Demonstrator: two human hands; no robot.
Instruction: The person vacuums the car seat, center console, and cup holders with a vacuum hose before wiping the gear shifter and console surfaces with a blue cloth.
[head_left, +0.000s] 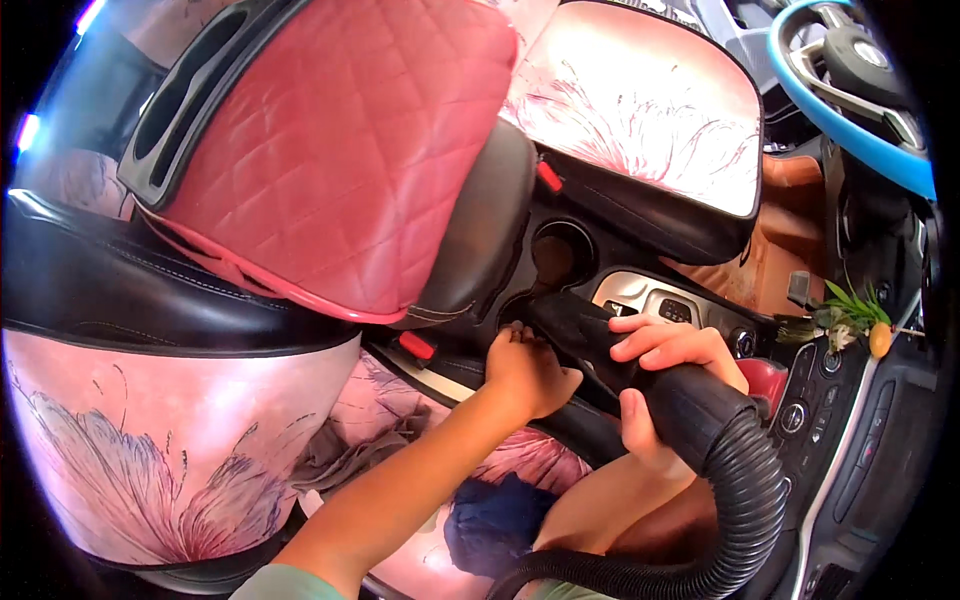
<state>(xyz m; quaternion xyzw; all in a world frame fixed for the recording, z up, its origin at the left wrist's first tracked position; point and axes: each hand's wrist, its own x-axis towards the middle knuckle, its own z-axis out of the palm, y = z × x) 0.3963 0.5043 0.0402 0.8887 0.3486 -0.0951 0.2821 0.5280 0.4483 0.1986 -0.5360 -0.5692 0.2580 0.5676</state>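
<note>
My right hand (679, 360) is wrapped around the black vacuum cleaner handle (690, 409), fingers over the top and thumb underneath. From it, a ribbed black hose (750, 495) curves down to the bottom edge. The black nozzle (577, 330) points into the nearer cup holder, largely covering it. My left hand (529, 371) is beside the nozzle, its curled fingertips at that cup holder's edge; whether they grip anything is hidden. Behind lies the farther round cup holder (562, 251) in the centre console. A silver gear panel (645, 292) sits just beyond the nozzle.
A red quilted armrest cover (337, 157) rises left of the console. Pink floral seats (637, 97) (165, 442) flank it, with red buckles (416, 345) alongside. Dark blue cloth (499, 525) and grey cloth (367, 454) lie below my left arm. A small plant ornament (855, 315) stands by the dashboard.
</note>
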